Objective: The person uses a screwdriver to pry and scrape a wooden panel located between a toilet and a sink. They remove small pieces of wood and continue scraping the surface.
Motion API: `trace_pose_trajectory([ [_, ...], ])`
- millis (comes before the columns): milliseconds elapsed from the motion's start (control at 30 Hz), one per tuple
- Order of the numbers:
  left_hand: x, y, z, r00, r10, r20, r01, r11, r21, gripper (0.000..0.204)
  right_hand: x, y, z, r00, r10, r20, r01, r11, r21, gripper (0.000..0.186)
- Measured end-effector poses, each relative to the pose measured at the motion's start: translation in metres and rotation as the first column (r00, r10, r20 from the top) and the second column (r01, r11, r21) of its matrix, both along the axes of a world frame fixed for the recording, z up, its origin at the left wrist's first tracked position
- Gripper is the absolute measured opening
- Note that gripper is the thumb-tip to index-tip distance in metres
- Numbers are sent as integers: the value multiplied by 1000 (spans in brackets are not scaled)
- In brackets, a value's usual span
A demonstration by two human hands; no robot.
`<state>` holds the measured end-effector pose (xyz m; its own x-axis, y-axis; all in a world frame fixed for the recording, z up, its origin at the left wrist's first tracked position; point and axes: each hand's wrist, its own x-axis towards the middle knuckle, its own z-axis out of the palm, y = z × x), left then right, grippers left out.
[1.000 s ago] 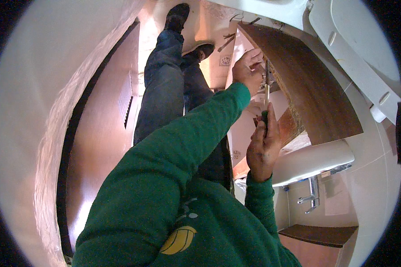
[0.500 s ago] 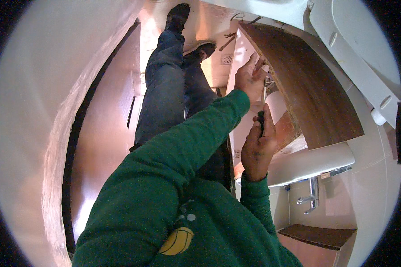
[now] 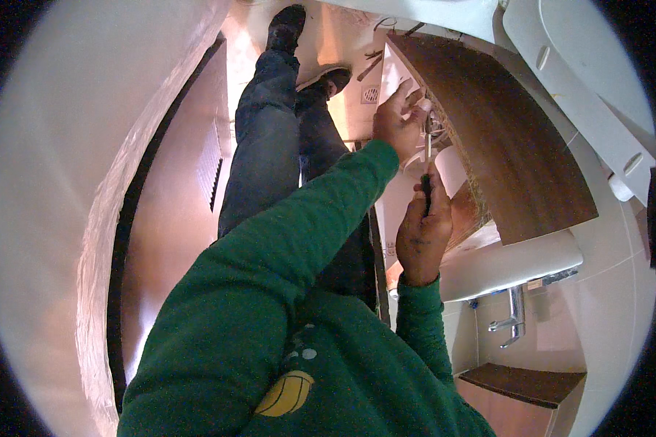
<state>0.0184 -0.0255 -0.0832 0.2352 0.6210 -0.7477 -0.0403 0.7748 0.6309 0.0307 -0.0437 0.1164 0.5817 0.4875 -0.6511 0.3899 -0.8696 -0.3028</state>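
My right hand (image 3: 423, 233) grips the dark green handle of a long, thin metal hand tool (image 3: 428, 146), whose blade points up along the rough, chipped edge of a curved dark-brown wood panel (image 3: 510, 138). My left hand (image 3: 399, 120) is at that edge near the blade's far end, fingers bent; what they hold is too small and hidden to make out. Under the panel are pale boards and a rolled or rounded white piece (image 3: 452, 167).
A white basin (image 3: 510, 266) with a chrome tap (image 3: 516, 317) lies to the right, above a brown cabinet (image 3: 525, 386). A wood door (image 3: 160, 255) stands left. Loose tools (image 3: 372, 65) lie near a floor drain (image 3: 370, 95) by my feet. White sanitaryware (image 3: 583, 87) fills the upper right.
My right hand and the tool have shifted slightly left and up from a second ago. My left hand has moved a little left, still at the panel's edge.
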Motion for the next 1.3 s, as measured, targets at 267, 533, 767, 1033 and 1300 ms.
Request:
trace_pose_trajectory([
  [267,-2,21,1,995,-65,-70,65,998,-2,19,13,-25,38,982,-37,-188,10,989,-144,46],
  [533,1,7,-17,979,-78,-189,116,974,194,23,-8,-40,34,914,-326,-241,310,945,-105,46],
  [767,-20,2,-52,988,-76,132,90,990,-104,21,-36,-81,18,793,-516,-323,566,821,76,42],
  [1033,-107,-13,-90,982,167,86,-125,922,-367,27,-56,-95,-16,545,-666,-510,775,631,4,23],
  [1300,-143,-19,-53,1000,4,22,0,980,-200,25,-114,-82,-85,540,-594,-597,753,658,27,15],
])
